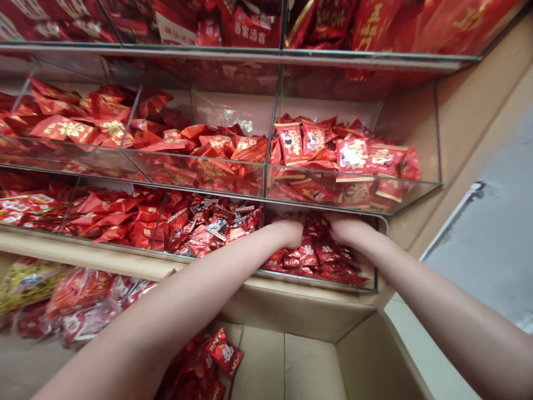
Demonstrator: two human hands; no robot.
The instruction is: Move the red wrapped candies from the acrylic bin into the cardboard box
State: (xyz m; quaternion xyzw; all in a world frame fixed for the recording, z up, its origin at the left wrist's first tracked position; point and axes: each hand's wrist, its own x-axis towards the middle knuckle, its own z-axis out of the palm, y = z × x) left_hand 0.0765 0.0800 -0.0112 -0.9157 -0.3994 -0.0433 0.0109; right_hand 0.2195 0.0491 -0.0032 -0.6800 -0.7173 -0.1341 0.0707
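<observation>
Both my arms reach into the lower right compartment of a clear-fronted shelf, which holds a pile of small red candy packets (310, 255) with white and gold print. My left hand (291, 229) is at the left-rear of this pile, and its fingers are hidden among the packets and in the shade of the shelf above. On the right side of the pile is my right hand (342, 226), its fingers likewise out of sight. Below the shelf stands an open cardboard box (308, 361), with similar red packets (225, 353) lying at its left.
Several other compartments hold red packets (353, 155) behind clear panels (200, 169). A shelf edge (375, 208) runs just above my hands. Plastic bags of goods (83, 294) lie at the lower left. A wooden side panel (470, 122) and a grey wall (491, 222) stand at the right.
</observation>
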